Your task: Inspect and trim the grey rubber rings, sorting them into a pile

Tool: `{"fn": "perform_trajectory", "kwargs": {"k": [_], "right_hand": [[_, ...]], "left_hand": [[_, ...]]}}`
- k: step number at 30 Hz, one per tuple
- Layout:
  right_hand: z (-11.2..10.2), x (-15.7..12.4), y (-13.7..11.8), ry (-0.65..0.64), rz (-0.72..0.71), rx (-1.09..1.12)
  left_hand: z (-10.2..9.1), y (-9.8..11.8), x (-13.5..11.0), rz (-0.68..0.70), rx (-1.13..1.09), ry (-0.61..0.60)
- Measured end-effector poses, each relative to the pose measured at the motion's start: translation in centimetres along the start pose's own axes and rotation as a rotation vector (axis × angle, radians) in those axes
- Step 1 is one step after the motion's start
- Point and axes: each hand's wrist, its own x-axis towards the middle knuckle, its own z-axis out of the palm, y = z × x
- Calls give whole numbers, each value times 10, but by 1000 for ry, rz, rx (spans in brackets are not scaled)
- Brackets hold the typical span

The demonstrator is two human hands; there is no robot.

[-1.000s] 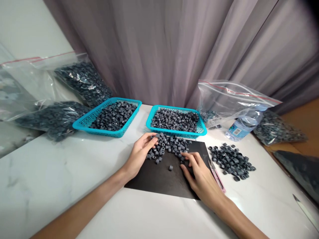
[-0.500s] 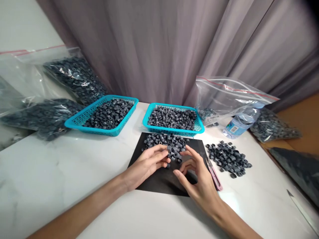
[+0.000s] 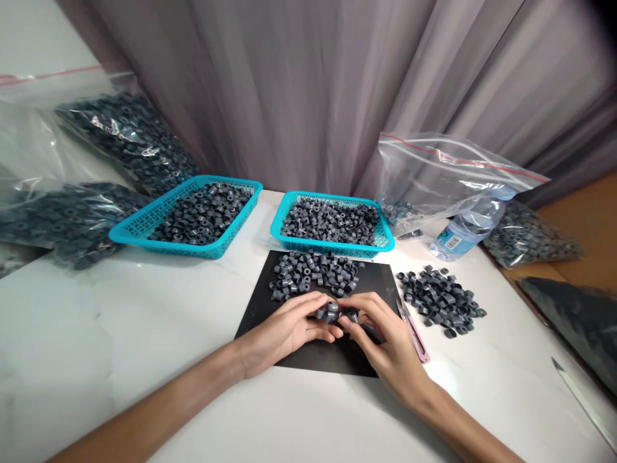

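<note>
Your left hand (image 3: 284,331): grip curled round grey rings (image 3: 330,312). Your right hand (image 3: 388,341): grip pinching a dark ring (image 3: 351,315). Ring pile (image 3: 315,273): twelve o'clock from both.

Left side: a wide stretch of bare tabletop (image 3: 159,315) in front of the left basket (image 3: 236,228) lets a hand pass.
Basket gap: a narrow lane between it and the right basket (image 3: 332,245), stopped by the curtain (image 3: 289,96).
Middle: the near strip of the black mat (image 3: 321,360) lies free; the left hand (image 3: 292,323) and right hand (image 3: 385,329) fill its centre, grey rings (image 3: 332,273) block the far part.
Right edge: pink snips (image 3: 418,342) lie along the mat, a loose pile (image 3: 441,299) just beyond.
Back right: bottle (image 3: 465,233) and clear bag (image 3: 429,173) bar the way.
Far right: bare tabletop runs from the loose pile to the knife (image 3: 578,395).
</note>
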Motion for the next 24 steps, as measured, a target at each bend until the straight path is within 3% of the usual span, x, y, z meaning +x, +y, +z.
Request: {"fn": "perform_trajectory", "kwargs": {"k": [13,20,24], "right_hand": [[3,2,3,91,215,302],[3,0,-1,240,38,235],[0,2,-2,156,20,191]], "left_hand": [[0,5,1,0,23,43],[11,-1,-2,-29,39,-27],[17,-8,-2,-79,-82,-50]]}}
